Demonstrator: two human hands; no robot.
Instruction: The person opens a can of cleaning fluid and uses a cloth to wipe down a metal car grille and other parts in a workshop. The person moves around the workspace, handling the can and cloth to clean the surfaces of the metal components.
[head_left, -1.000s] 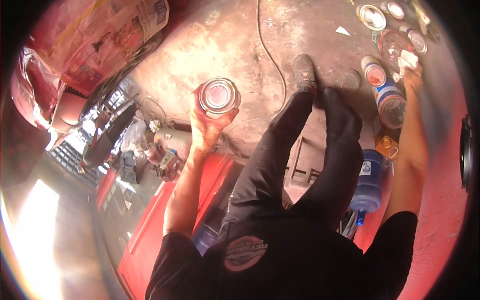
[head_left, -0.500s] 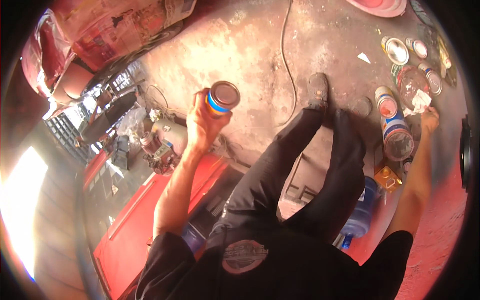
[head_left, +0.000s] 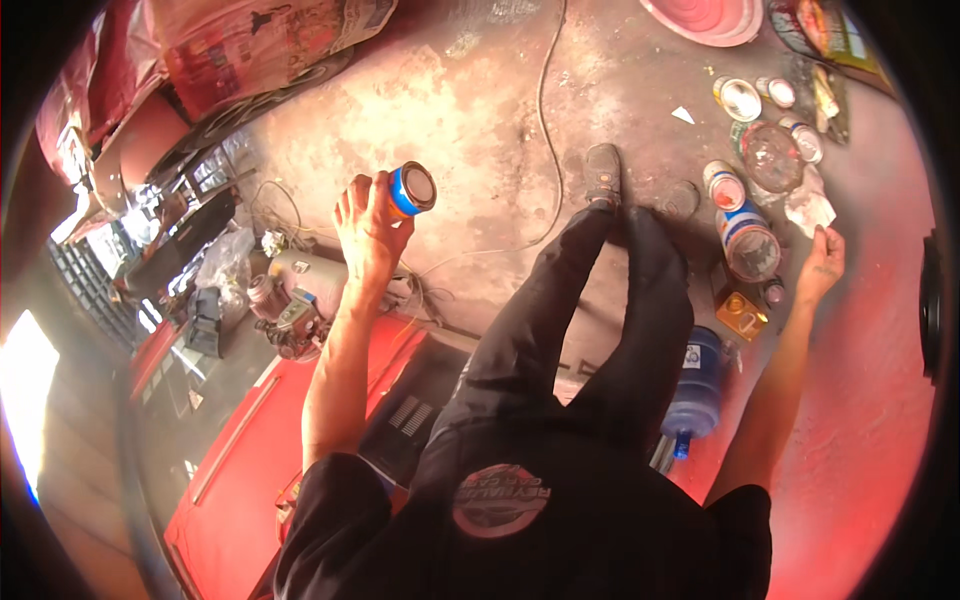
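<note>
My left hand (head_left: 372, 235) grips a paint can (head_left: 412, 189), small and round with a blue and orange band, its closed top toward me. Out to the right, my right hand (head_left: 824, 264) pinches a crumpled white rag (head_left: 810, 203) by its edge. Next to the rag stands a wide, round container (head_left: 772, 158) with a reddish inside. A can with a blue and white label (head_left: 749, 245) and a smaller can with a reddish top (head_left: 724, 186) stand just left of that hand.
More cans (head_left: 740, 100) stand farther back, below a pink basin (head_left: 708, 15). A yellow square tin (head_left: 741, 316) and a blue water jug (head_left: 693, 385) are by my right leg. A cable (head_left: 546, 120) runs over the floor. A compressor (head_left: 300, 310) and red panel (head_left: 250, 455) lie left.
My right hand has drawn the rag off the wide container, toward me. The left hand has tilted the can a little. The whole view has shifted, moving the floor items left.
</note>
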